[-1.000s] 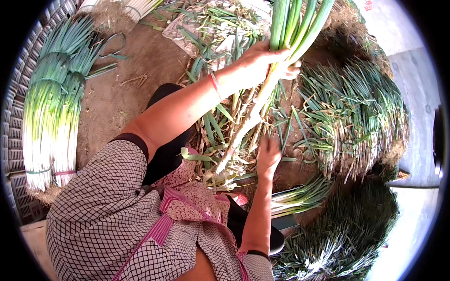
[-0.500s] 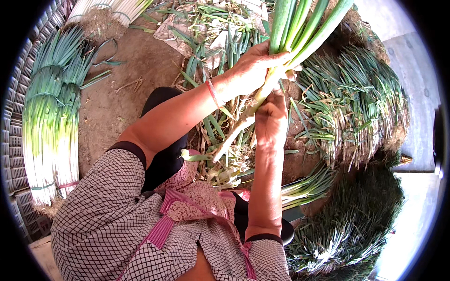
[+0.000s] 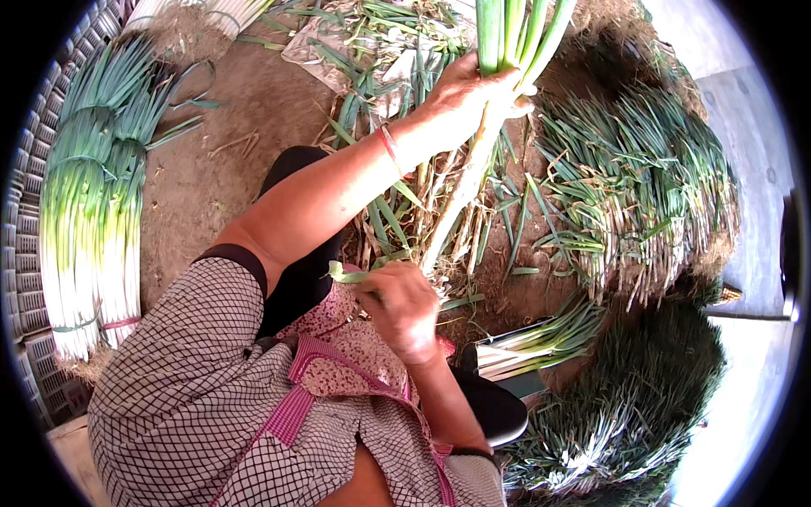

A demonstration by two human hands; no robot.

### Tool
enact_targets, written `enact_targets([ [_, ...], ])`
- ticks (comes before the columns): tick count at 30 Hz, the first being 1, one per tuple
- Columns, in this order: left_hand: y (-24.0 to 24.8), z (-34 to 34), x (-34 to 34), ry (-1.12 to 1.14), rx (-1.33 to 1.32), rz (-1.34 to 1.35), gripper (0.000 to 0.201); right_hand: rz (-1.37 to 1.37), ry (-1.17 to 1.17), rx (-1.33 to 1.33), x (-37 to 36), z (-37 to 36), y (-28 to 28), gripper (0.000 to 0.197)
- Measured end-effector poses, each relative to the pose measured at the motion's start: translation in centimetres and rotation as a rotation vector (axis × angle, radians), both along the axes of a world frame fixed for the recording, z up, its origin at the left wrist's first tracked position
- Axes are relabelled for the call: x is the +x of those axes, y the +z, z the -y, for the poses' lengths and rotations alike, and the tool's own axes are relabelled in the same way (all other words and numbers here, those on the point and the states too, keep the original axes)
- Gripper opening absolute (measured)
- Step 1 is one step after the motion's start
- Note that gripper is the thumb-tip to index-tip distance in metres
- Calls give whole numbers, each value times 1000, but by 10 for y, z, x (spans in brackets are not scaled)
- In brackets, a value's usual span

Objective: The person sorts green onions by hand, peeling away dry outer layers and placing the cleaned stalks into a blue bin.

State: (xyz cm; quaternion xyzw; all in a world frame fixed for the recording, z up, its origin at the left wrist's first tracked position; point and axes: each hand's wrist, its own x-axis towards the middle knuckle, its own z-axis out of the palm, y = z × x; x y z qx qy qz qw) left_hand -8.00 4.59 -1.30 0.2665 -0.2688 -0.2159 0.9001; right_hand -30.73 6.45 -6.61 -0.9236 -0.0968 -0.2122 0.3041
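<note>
My left hand (image 3: 477, 95) is closed around a large green onion (image 3: 463, 193), gripping it where the green leaves fan out. The pale shaft slants down toward me, its lower end close to my right hand (image 3: 400, 309). That hand is curled, with its fingers partly hidden. A limp strip of green leaf (image 3: 345, 273) shows beside its fingertips; whether the hand grips it I cannot tell. Below the onion, stripped leaves and dry husks (image 3: 384, 221) litter the ground. Close to my right knee lie several cleaned green onions (image 3: 541, 345) with white shafts.
Tied bundles of clean green onions (image 3: 89, 245) stand at the left against grey plastic crates (image 3: 25, 220). More white bundles (image 3: 190, 29) lie at the far left. Large heaps of untrimmed green onions (image 3: 646, 186) fill the right, with a darker pile (image 3: 629, 397) nearer me.
My right hand has come away from the upper shaft and moved down and left toward my lap. My left hand has shifted slightly farther off, and the onion hangs more upright.
</note>
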Motion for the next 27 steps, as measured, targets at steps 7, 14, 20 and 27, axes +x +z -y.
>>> enact_targets([
  [7, 4, 9, -18, -223, -172, -111, 32, -175, -520, 651, -21, 45, -42, 45],
  [14, -4, 5, -39, -492, 212, 217, 27, -149, -263, 1180, -28, 43, -20, 20],
  [20, 16, -14, -36, -659, 57, 165, 30, -279, 114, 1637, -43, 43, -1, 32],
  [27, 26, -11, -17, -540, -170, 41, 60, -407, 120, 1375, -39, 26, -10, 55],
])
